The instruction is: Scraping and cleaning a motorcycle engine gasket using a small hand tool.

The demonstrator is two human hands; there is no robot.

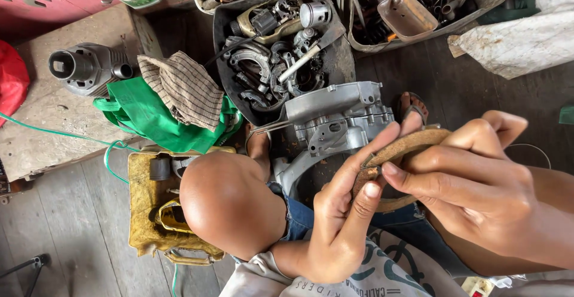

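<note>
Holding brown ring (399, 147) in both hands; black tray (344, 58) full of metal parts (269, 70)

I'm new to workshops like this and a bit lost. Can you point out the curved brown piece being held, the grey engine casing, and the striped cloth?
curved brown piece (418, 141), head view, upper arc.
grey engine casing (335, 109), head view, top face.
striped cloth (185, 88), head view, middle.
</note>
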